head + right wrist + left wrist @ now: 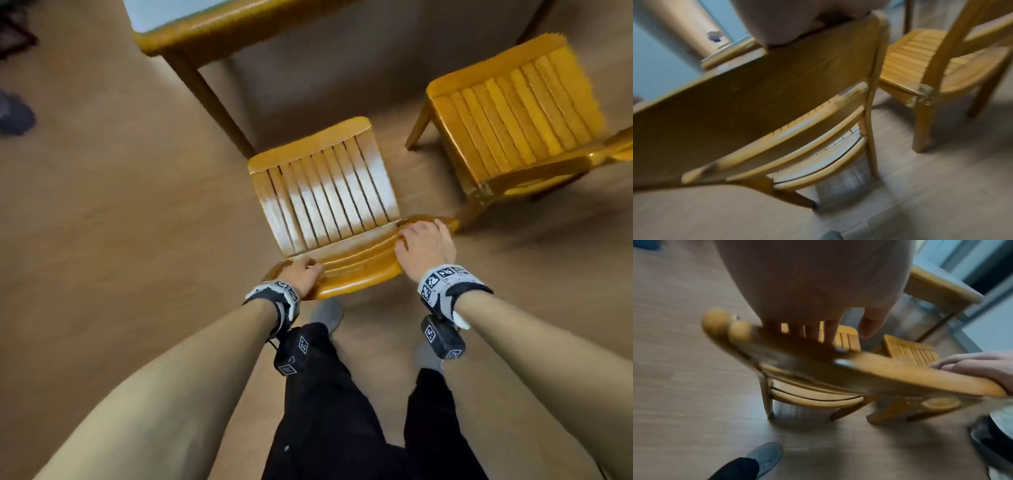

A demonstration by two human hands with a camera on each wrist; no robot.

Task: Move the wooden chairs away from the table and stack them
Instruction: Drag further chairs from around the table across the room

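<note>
At the centre of the head view, your left hand (301, 275) and right hand (424, 245) both sit on the curved top rail of the honey-coloured slatted wooden chair (325, 195) directly in front of you. The left hand's fingers curl over the rail's left end; in the left wrist view the thumb hangs free of the wood. The right hand grips the rail's right end, fingers wrapped over it. You are holding the chair by its back with both hands.

That chair stands on the brown wood-look floor (102, 205), its seat clear of the yellow-framed, pale-topped worktop (205, 31) at the upper middle of the frame, near the worktop's leg but not tucked under. A second matching slatted wooden chair (513, 109) stands at the upper right, also out from under the worktop, just beside the first.

Judging by this, the pulling-away part looks largely done for these two. Stacking is all still ahead: neither chair sits on the other, and all visible legs seem to be on the floor. Whether more chairs wait elsewhere, you cannot tell from these views.
</note>
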